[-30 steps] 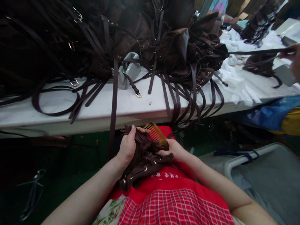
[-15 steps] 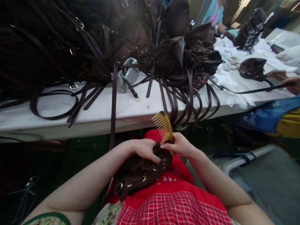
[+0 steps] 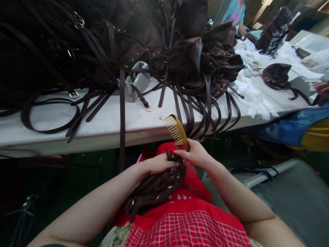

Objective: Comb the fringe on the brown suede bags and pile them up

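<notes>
Nearest, a red apron [image 3: 190, 223] spreads over the lap, with a grey chair [image 3: 295, 195] close by the right forearm. A narrow dark gap separates the lap from the front edge of the white table [image 3: 105, 120]. A long brown strap [image 3: 122, 120] hangs over that edge left of the hands, more straps drape over it to the right, and bare tabletop shows between them.

The brown bag [image 3: 155, 193] lies on the lap, beneath the left hand [image 3: 158, 164], which grasps its fringed end. Just beside it, the right hand [image 3: 196, 154] pinches the handle of a yellow comb [image 3: 179, 132]. The comb's teeth point up and left, above the fringe and apart from it.

The left fingertips are hidden in the fringe. Farther off, the heaped bags [image 3: 149, 37] merge into darkness at the left, and a co-worker's hand [image 3: 322, 88] is blurred and cut off at the right border.
</notes>
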{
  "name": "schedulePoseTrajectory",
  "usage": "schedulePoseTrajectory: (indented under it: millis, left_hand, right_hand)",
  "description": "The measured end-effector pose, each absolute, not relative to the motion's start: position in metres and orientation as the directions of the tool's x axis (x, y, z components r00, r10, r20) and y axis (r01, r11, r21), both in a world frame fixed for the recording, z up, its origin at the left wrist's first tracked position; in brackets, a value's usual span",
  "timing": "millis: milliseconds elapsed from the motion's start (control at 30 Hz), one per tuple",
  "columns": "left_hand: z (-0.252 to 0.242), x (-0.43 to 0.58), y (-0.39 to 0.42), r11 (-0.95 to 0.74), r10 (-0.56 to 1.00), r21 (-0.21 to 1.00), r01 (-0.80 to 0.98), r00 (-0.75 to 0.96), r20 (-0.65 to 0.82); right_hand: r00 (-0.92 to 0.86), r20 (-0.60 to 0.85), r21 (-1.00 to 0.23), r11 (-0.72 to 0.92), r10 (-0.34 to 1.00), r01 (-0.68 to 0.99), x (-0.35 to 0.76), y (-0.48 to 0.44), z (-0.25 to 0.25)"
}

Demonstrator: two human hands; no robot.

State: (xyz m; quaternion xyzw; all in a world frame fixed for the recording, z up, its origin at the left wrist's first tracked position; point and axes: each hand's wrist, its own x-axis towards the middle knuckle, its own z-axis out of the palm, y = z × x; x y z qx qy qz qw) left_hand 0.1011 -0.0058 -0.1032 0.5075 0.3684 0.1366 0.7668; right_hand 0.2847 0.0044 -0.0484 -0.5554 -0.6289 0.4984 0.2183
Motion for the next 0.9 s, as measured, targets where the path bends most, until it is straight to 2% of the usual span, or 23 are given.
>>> schedulePoseTrajectory:
  millis: [67, 133, 267, 367, 433, 500, 567, 667, 767, 900]
  left_hand:
    - [-0.107, 0.104, -0.006, 0.555, 0.604, 0.824, 0.111, 0.628, -0.491]
    - [-0.109, 0.105, -0.006, 0.615, 0.614, 0.788, 0.034, 0.606, -0.506]
    - [-0.107, 0.106, -0.003, 0.636, 0.609, 0.771, 0.039, 0.589, -0.531]
    - [-0.101, 0.103, -0.001, 0.646, 0.589, 0.762, 0.048, 0.602, -0.538]
    - [-0.097, 0.101, -0.001, 0.676, 0.518, 0.734, 0.067, 0.665, -0.538]
    - [-0.094, 0.101, -0.001, 0.656, 0.448, 0.744, 0.128, 0.727, -0.52]
    - [-0.093, 0.103, -0.002, 0.565, 0.425, 0.805, 0.183, 0.771, -0.474]
    - [-0.093, 0.106, -0.003, 0.497, 0.41, 0.851, 0.169, 0.819, -0.402]
    - [-0.097, 0.105, -0.006, 0.611, 0.408, 0.788, 0.07, 0.825, -0.39]
    - [-0.104, 0.097, -0.008, 0.777, 0.429, 0.628, -0.037, 0.762, -0.485]
  right_hand:
    - [-0.261, -0.181, -0.817, 0.002, 0.948, 0.576, 0.291, -0.001, -0.044]
    - [-0.321, -0.182, -0.765, 0.071, 0.929, 0.64, 0.293, -0.011, -0.042]
    - [-0.325, -0.185, -0.602, 0.155, 0.927, 0.783, 0.282, -0.034, -0.051]
    - [-0.254, -0.069, -0.518, 0.183, 0.965, 0.836, 0.277, -0.038, -0.063]
    - [-0.172, 0.021, -0.538, 0.156, 0.985, 0.828, 0.279, -0.033, -0.069]
    - [-0.053, 0.044, -0.624, 0.069, 0.998, 0.778, 0.283, -0.024, -0.073]
    - [0.0, -0.02, -0.733, -0.015, 1.0, 0.68, 0.285, -0.015, -0.075]
    - [-0.086, -0.129, -0.833, -0.061, 0.988, 0.549, 0.285, -0.006, -0.077]
    - [-0.136, -0.116, -0.84, -0.024, 0.984, 0.543, 0.29, -0.003, -0.073]
    - [-0.15, -0.06, -0.794, 0.044, 0.987, 0.606, 0.309, -0.018, -0.062]
